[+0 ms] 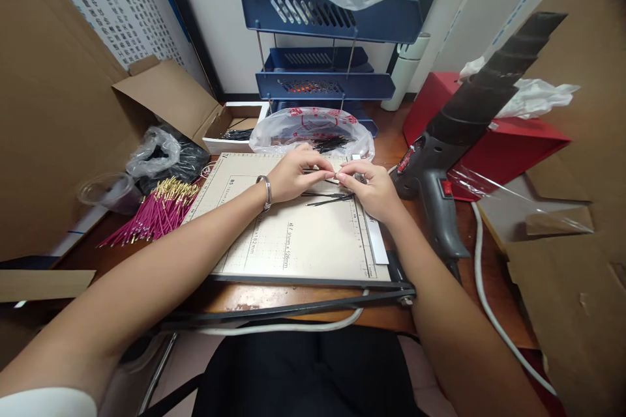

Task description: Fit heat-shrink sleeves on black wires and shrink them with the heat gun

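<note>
Over the upper right part of a paper trimmer's cream board (264, 247), my two hands meet fingertip to fingertip. My left hand (295, 172), with a silver bracelet at its wrist, is closed in a pinch. Thumb and forefinger of my right hand (368, 187) pinch against the same spot. Whatever sits between the fingertips is small and dark, too small to name. Just below the hands, several thin black wires (330, 199) lie on the board. Behind them stands a clear plastic bag (278, 127) with red print, holding more black pieces.
A heat gun (433, 163) stands right, before a red box (435, 94). At left lies a heap of purple wires (156, 212) with gold tips. An open carton (239, 114) and a blue tiered rack (323, 85) stand behind. The trimmer's arm (303, 306) runs along the front.
</note>
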Demonstrator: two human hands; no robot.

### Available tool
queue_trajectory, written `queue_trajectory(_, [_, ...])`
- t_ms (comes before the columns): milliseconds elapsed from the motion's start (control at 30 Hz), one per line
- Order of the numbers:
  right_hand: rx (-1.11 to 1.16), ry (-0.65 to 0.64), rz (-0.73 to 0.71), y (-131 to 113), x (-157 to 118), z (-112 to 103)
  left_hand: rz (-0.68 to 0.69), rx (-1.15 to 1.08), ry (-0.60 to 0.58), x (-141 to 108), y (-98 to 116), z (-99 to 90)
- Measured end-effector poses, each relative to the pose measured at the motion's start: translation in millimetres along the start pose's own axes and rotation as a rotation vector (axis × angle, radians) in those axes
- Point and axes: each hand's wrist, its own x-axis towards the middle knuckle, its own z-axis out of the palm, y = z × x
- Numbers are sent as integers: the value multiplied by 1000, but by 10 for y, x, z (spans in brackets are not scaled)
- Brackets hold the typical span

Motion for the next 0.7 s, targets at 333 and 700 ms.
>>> queue_trajectory(333, [87,-22,45,-15,9,2,3,-51,13,-3,-16,15])
queue_trajectory(700, [123,-34,51,-2,7,18,-33,-37,39,-8,-24,2])
